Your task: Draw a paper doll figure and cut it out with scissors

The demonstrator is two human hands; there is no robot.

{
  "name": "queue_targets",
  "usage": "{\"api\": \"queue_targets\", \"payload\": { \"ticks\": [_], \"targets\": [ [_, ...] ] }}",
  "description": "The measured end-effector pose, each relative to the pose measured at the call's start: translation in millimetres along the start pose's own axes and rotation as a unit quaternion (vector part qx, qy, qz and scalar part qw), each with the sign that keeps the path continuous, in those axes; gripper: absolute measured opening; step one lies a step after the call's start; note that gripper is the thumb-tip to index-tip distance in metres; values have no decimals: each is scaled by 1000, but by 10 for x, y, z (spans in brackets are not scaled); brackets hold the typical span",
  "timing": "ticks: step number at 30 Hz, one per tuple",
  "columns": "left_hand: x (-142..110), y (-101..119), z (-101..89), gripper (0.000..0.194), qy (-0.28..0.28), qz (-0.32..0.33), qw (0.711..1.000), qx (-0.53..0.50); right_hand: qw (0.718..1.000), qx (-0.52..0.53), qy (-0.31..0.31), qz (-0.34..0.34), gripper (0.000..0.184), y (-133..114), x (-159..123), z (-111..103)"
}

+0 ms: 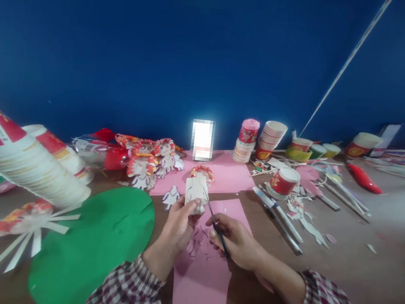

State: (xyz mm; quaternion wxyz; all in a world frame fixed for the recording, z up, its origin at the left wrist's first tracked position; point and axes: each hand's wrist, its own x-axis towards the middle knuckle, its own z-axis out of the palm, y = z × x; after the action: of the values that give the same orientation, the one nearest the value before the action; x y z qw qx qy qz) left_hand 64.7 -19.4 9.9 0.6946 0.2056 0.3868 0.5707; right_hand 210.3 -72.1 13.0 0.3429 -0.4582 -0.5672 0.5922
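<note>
The white paper piece [195,190] is up in the air, beyond and to the right of the green sheet [100,243], pinched by the left hand [182,218] between thumb and fingers. The right hand [236,241] grips dark-handled scissors [220,234], their blades at the paper's right edge. Below both hands, just right of the green sheet, I see a pink sheet [201,288] with dark marks. Little figure cutouts [167,154] crowd together past the green sheet's far edge; a tilted stack of paper cups [36,167] leans by its left side. Well to its right lie pens [278,219] and pale scraps [305,215].
</note>
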Motion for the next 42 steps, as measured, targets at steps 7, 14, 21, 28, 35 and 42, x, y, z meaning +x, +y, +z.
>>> {"api": "queue_targets", "payload": {
  "ticks": [7,14,21,28,35,42],
  "targets": [
    [19,27,10,16,6,0,1000,3,999,-12,25,-21,21,8,21,-5],
    [47,101,-2,17,23,-27,999,13,998,-45,29,-46,25,-180,-41,-179],
    [78,70,24,19,57,-13,998,7,866,-395,306,-8,20,-123,-624,-931],
    [78,41,-17,18,35,-19,999,20,717,-574,371,139,30,189,-884,-1286],
    [78,40,-1,20,39,-19,999,20,713,-558,397,149,28,129,-907,-1254],
    [72,37,-5,21,30,-20,999,16,698,-568,403,168,29,145,-943,-1272]
  ]
}}
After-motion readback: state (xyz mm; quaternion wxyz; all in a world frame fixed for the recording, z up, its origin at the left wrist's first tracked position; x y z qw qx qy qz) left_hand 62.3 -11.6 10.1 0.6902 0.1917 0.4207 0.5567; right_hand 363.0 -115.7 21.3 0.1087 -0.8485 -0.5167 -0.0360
